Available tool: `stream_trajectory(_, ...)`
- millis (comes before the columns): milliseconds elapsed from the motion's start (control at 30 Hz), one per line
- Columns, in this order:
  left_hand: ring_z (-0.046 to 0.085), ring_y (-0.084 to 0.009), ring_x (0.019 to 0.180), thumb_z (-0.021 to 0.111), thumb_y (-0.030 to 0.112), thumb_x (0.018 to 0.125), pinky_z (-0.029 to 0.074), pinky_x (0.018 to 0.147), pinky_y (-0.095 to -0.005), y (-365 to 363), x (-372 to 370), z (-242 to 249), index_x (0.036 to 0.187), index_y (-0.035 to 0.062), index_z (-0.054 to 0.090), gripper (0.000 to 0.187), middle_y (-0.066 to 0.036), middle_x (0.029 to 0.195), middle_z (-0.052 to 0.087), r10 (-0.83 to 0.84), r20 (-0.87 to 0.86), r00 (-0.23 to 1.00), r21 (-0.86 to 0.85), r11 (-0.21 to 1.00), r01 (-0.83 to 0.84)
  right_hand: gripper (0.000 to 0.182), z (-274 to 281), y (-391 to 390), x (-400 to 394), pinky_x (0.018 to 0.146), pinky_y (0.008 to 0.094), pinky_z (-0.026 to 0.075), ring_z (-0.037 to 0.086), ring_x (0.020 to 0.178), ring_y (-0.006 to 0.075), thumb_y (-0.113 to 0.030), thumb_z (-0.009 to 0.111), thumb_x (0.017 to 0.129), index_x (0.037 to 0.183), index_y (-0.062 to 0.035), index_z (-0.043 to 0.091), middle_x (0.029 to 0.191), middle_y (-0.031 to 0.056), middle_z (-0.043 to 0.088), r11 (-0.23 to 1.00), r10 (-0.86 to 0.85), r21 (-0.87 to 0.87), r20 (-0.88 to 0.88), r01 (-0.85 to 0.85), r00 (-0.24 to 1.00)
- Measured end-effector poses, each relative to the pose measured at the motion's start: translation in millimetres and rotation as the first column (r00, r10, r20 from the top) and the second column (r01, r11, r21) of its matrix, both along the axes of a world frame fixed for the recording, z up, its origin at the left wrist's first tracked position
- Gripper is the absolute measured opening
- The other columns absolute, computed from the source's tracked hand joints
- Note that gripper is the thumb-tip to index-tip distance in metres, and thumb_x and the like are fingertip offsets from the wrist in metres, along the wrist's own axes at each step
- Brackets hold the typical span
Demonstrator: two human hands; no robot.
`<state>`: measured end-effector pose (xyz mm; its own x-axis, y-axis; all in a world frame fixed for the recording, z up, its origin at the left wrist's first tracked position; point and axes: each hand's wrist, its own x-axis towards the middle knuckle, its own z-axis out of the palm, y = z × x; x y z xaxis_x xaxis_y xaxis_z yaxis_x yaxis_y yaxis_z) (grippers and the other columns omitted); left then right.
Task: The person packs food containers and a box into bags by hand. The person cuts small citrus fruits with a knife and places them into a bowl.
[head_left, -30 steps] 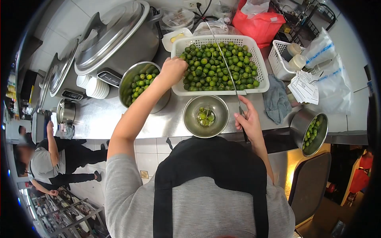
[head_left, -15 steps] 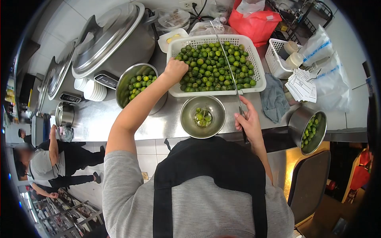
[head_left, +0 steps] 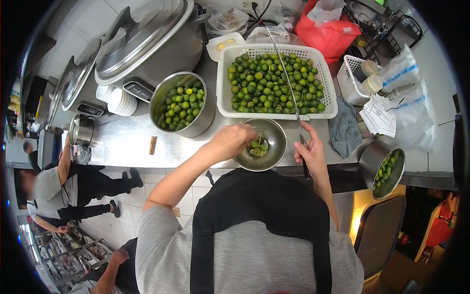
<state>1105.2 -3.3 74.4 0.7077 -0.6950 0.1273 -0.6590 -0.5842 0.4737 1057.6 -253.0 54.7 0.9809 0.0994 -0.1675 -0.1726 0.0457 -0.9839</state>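
My left hand [head_left: 234,140] is closed at the left rim of a small metal bowl [head_left: 278,147], fingertips over its inside. Whatever those fingers hold is hidden. A few green citrus fruits or pieces [head_left: 259,145] lie in the bottom of that bowl. Wrapped around the dark handle of a long knife [head_left: 292,98], my right hand [head_left: 312,151] is just right of the bowl. The thin blade points away from me, across a white perforated basket [head_left: 331,93] heaped with small green limes [head_left: 274,81].
A metal pot [head_left: 205,120] of limes stands left of the basket. Another lime-filled pot [head_left: 367,164] sits at the right edge. Large lidded cookers [head_left: 161,63], stacked white cups [head_left: 122,103] and a grey cloth [head_left: 344,130] share the counter. Other people [head_left: 54,188] are at left.
My left hand has come back from the lime basket to the small bowl. My right hand keeps the knife in much the same place. Another person's arm now shows at the lower left.
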Motion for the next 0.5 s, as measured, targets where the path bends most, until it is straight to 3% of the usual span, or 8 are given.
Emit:
stream_trajectory(133,0.062,-0.0288,0.072,0.062,0.004,0.071,0.049,0.065,-0.0369,9,34,21,0.081,0.0043,0.064,0.01,-0.013,0.077,0.063,0.183,0.063,0.981,0.042,0.982,-0.186,0.054,-10,-3,-5,0.043,0.0181,0.039,0.048,0.048,0.0056,-0.006,0.056,0.083,0.131,-0.0018,0.033,0.058,0.0001,0.051,0.999,-0.011,0.047,0.009,0.01,1.0)
stream_trajectory(200,0.062,-0.0286,0.069,0.062,0.003,0.071,0.049,0.064,-0.0362,15,62,21,0.082,0.0027,0.064,0.01,-0.014,0.074,0.063,0.256,0.143,0.956,-0.075,0.966,-0.247,0.054,-14,-2,-6,0.043,0.0187,0.04,0.049,0.047,0.0063,-0.005,0.055,0.083,0.131,-0.0005,0.031,0.058,0.0015,0.053,0.997,-0.03,0.073,0.024,0.029,0.999)
stream_trajectory(267,0.062,-0.029,0.069,0.062,0.003,0.072,0.049,0.065,-0.0357,20,99,11,0.084,0.0019,0.064,0.012,-0.015,0.075,0.064,0.304,0.127,0.944,-0.047,0.953,-0.301,0.055,-12,-3,-8,0.043,0.0193,0.041,0.05,0.047,0.0069,-0.004,0.054,0.083,0.132,0.0009,0.029,0.058,0.0029,0.054,0.994,-0.051,0.1,0.042,0.046,0.998)
stream_trajectory(300,0.063,-0.0295,0.073,0.063,0.006,0.073,0.049,0.066,-0.0369,18,112,9,0.086,0.001,0.063,0.014,-0.016,0.077,0.064,0.334,0.036,0.942,-0.025,0.942,-0.333,0.055,-6,-5,-9,0.044,0.0192,0.041,0.05,0.046,0.0075,-0.004,0.054,0.083,0.132,0.0015,0.028,0.058,0.0043,0.055,0.993,-0.034,0.11,-0.003,0.034,0.999)
stream_trajectory(400,0.062,-0.0308,0.074,0.068,0.013,0.071,0.049,0.067,-0.0384,2,140,-19,0.087,0.0008,0.06,0.022,-0.016,0.077,0.063,0.248,0.135,0.959,0.038,0.966,-0.255,0.055,2,-6,-11,0.044,0.019,0.041,0.051,0.045,0.0092,-0.007,0.052,0.085,0.133,0.002,0.025,0.058,0.0071,0.055,0.994,-0.008,0.107,-0.016,0.009,1.0)
stream_trajectory(500,0.061,-0.0309,0.077,0.071,0.019,0.068,0.048,0.068,-0.039,-19,146,-48,0.089,0.0014,0.057,0.031,-0.017,0.077,0.062,0.26,0.226,0.939,0.149,0.943,-0.297,0.055,2,-7,-11,0.044,0.019,0.041,0.051,0.045,0.0104,-0.015,0.05,0.089,0.134,0.0013,0.023,0.058,0.0088,0.056,0.992,0.028,0.118,0.052,-0.034,0.998)
